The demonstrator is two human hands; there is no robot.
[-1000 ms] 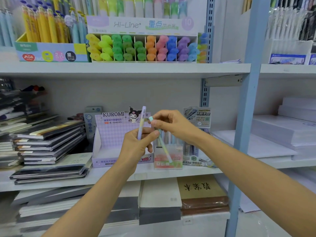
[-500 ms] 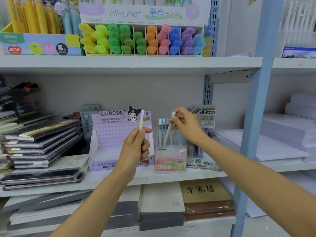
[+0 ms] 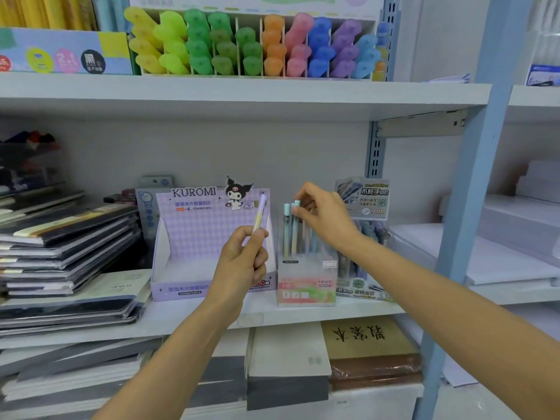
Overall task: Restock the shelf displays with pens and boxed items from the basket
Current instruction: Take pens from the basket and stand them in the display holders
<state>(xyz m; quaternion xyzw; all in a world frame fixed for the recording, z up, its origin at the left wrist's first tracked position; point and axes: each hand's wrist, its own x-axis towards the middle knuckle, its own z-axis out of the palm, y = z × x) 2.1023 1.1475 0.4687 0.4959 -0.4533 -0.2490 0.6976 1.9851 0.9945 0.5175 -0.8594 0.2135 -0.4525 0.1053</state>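
Left hand: raised in front of the shelf, fingers curled; thumb and forefinger grip the lower end of a pastel pen.
Pastel pen: held upright with a slight lean to the right; barrel yellow low down, lilac at the top; its tip overlaps the right edge of the Kuromi display box in the head view.
Right hand: reaches in from the right above the clear pen holder; fingers curled, thumb and fingertips pinching the cap end of a teal-capped pen.
Teal-capped pen: stands nearly upright, lower end inside the clear pen holder, just beside a second capped pen on its left.
Clear pen holder: on the middle shelf, printed "FRUIT SODA" on its front; several more pens stand behind the two at the front.
Kuromi display box: purple, open-fronted, just left of the holder; its tray shows no contents.
Right neighbour: a carded pencil display stands just beside the holder.
Left side of shelf: stacked dark notebooks.
Upper shelf: a rack of coloured highlighters, sorted yellow through green, orange, pink, blue and purple.
Lower shelf: flat books, one with a tan cover.
Frame: a blue upright post at the right.
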